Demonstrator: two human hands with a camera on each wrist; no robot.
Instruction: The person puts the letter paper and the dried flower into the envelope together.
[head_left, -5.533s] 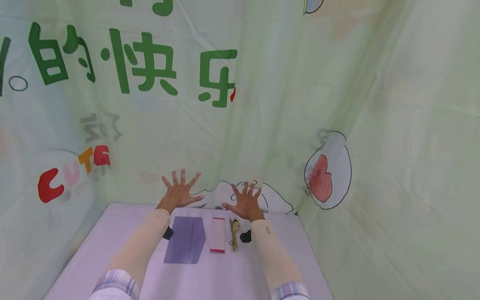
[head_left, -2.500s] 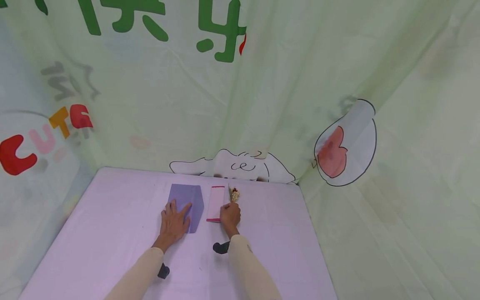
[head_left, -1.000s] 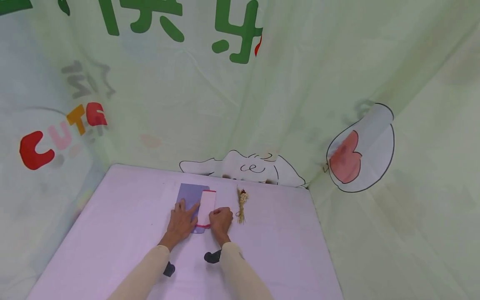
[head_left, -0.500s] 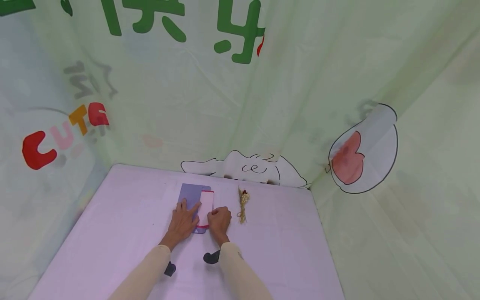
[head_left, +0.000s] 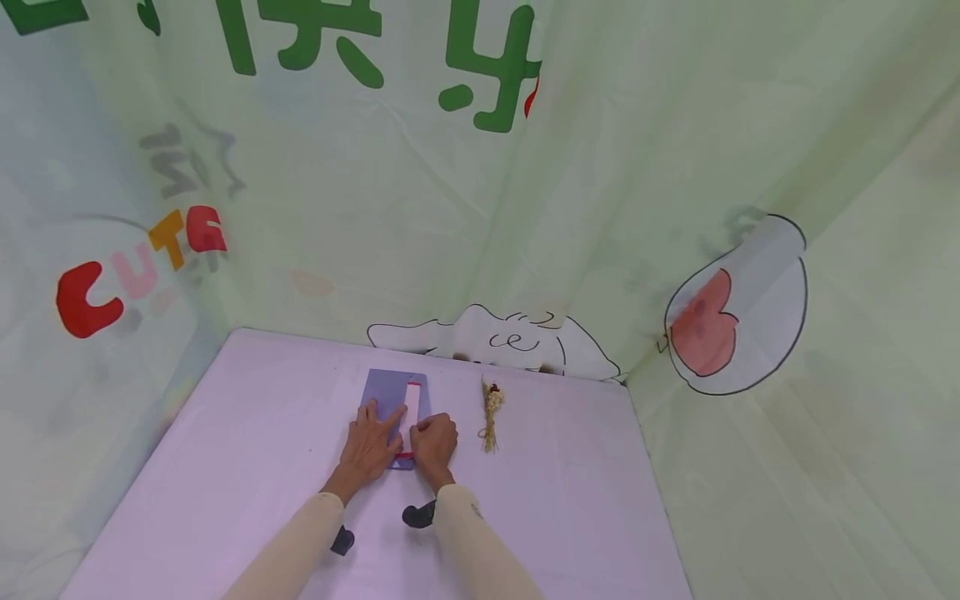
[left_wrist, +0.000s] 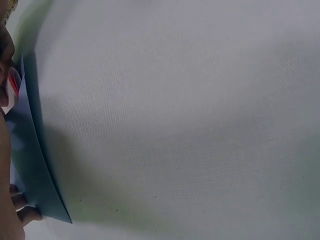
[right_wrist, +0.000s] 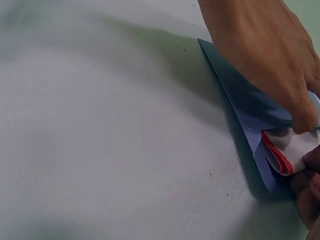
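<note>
A blue-purple envelope (head_left: 384, 386) lies on the table, its flap side toward the right. My left hand (head_left: 367, 442) rests on it with fingers spread, pressing it down. A folded white sheet with red ends (head_left: 412, 404) sits partly inside the envelope; only a narrow strip shows in the head view. My right hand (head_left: 435, 442) pinches the sheet's right edge. In the right wrist view, the folded sheet (right_wrist: 295, 142) tucks under the envelope's front (right_wrist: 255, 107), and my left fingertip touches it. The left wrist view catches the envelope (left_wrist: 37, 170) edge-on.
Right of my hands lies a small dried-flower bunch (head_left: 491, 408) tied at its stems. A pale lilac cloth covers the table (head_left: 570, 500). Printed curtains (head_left: 600, 167) hang behind and at both sides.
Both hands came down from raised. The left settled on the envelope; the right brought the sheet leftward from beside it. Over the last second the sheet slid further in, leaving a narrower strip.
</note>
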